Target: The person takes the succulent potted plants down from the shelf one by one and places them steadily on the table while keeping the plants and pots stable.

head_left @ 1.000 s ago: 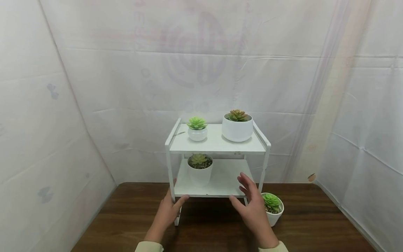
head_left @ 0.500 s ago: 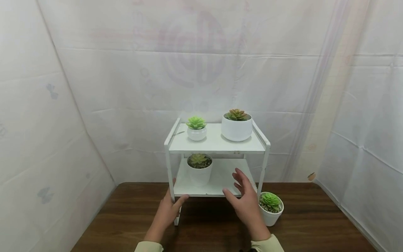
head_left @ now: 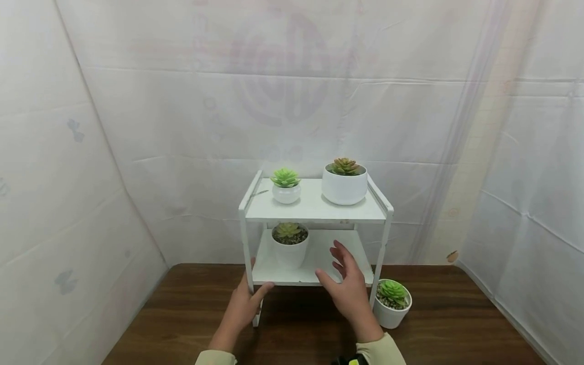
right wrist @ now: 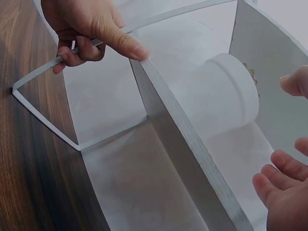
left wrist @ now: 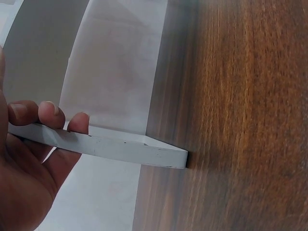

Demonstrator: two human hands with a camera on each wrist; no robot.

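My left hand [head_left: 244,302] grips the left front leg of a white two-tier shelf [head_left: 301,213]. In the left wrist view its fingers curl around that leg [left wrist: 122,150], below the lower board. My right hand [head_left: 348,292] hovers before the right part of the lower board, thumb and fingers spread, holding nothing. On the lower board's left side stands a potted succulent in a white pot [head_left: 290,251]. The top board carries a small bright-green succulent [head_left: 286,190] at left and a reddish succulent in a wide white pot [head_left: 344,187] at right.
Another green succulent in a white pot [head_left: 392,304] stands on the dark wooden table [head_left: 451,314], just right of the shelf's right front leg. Pale sheeting [head_left: 292,116] hangs behind and at both sides.
My right hand has drifted left and slightly upward along the front of the lower board, uncovering more of the pot on the table. My left hand keeps its grip on the leg.
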